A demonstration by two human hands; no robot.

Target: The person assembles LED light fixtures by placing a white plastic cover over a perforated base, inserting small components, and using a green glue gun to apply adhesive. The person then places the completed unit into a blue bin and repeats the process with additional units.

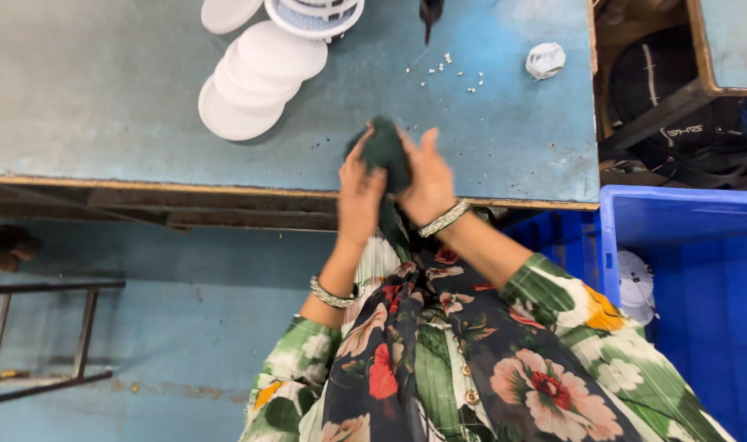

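Head view: your left hand and right hand both clench a dark green cloth between them, just over the bench edge. You seem to be bunching it; next, steady grip, clear of the white discs.

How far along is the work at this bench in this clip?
Done, by the look of it: four white round discs lie overlapped on the blue table. In hand: left hand and right hand bunch a dark green cloth. Left: small white fasteners lie scattered, unused.
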